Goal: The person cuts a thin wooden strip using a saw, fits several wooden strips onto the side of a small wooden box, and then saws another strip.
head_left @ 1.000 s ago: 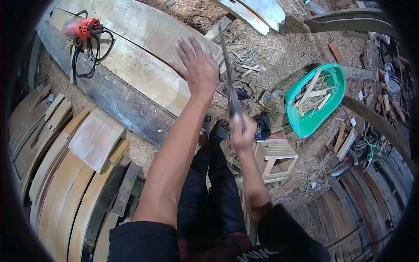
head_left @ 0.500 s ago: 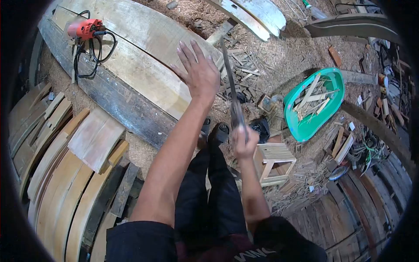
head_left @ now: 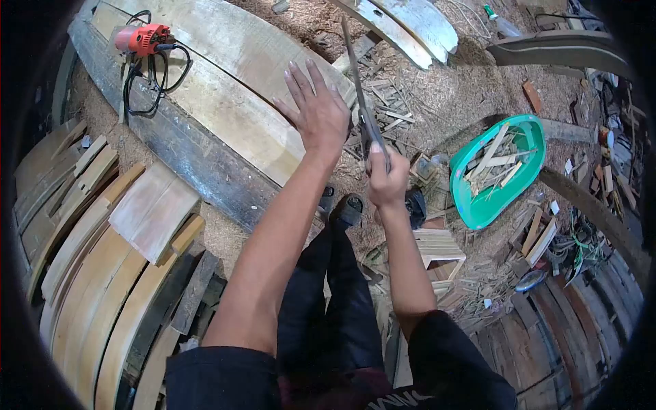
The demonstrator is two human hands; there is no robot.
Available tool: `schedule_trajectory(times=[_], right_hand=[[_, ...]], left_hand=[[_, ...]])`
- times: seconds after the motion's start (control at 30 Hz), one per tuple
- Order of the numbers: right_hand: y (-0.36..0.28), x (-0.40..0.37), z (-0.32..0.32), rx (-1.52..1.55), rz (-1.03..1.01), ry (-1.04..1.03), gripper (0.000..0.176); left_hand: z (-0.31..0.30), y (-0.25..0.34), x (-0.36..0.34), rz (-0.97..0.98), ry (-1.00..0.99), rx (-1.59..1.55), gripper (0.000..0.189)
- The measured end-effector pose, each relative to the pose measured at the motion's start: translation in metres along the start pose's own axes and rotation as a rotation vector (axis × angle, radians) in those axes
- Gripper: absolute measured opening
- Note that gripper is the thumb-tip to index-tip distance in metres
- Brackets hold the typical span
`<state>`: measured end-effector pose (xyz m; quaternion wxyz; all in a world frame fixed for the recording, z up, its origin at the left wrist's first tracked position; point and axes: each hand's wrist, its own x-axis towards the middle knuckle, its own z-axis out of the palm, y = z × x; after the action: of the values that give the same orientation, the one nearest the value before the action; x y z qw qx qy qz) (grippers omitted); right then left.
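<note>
My left hand (head_left: pixel 318 113) lies palm down on a wide pale wooden board (head_left: pixel 239 48), fingers spread near its right end. My right hand (head_left: pixel 388 176) is wrapped around the handle of a handsaw (head_left: pixel 364 102). The narrow saw blade points away from me, along the board's right end just beside my left fingers. A second pale board (head_left: pixel 225 113) lies alongside the first, with a dark gap between them. Both rest on a dark, worn bench (head_left: pixel 198 167).
A red power tool (head_left: pixel 149 39) with a coiled black cord sits on the boards at upper left. To the right stands a green tub (head_left: pixel 459 188) of wood scraps. A small wooden stool (head_left: pixel 437 249) is by my right forearm. Stacked planks (head_left: pixel 89 287) fill the lower left.
My right hand has moved away from me with the handsaw, pushing the blade farther past the board's end. My left hand stays on the board; the view shifted slightly.
</note>
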<state>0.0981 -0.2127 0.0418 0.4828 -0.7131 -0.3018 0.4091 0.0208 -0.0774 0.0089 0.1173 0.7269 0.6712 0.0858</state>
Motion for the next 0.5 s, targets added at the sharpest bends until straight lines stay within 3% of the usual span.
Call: schedule_trajectory(times=[0.13, 0.23, 0.37, 0.43, 0.5], right_hand=[[0.007, -0.078, -0.019, 0.006, -0.026, 0.018, 0.037], [0.009, -0.085, -0.025, 0.085, 0.011, 0.043, 0.038], [-0.008, 0.007, -0.001, -0.007, 0.017, -0.007, 0.039], [0.001, -0.026, -0.005, -0.050, -0.051, 0.027, 0.039], [0.000, -0.078, -0.018, 0.015, 0.019, 0.046, 0.040]], left_hand=[[0.001, 0.001, 0.001, -0.014, -0.005, -0.017, 0.062], [0.002, 0.000, 0.001, -0.016, -0.007, -0.019, 0.062], [-0.001, -0.001, 0.002, -0.007, -0.005, -0.024, 0.062], [0.001, 0.001, 0.001, -0.004, 0.003, -0.024, 0.062], [0.002, 0.001, -0.003, -0.007, -0.005, -0.034, 0.062]])
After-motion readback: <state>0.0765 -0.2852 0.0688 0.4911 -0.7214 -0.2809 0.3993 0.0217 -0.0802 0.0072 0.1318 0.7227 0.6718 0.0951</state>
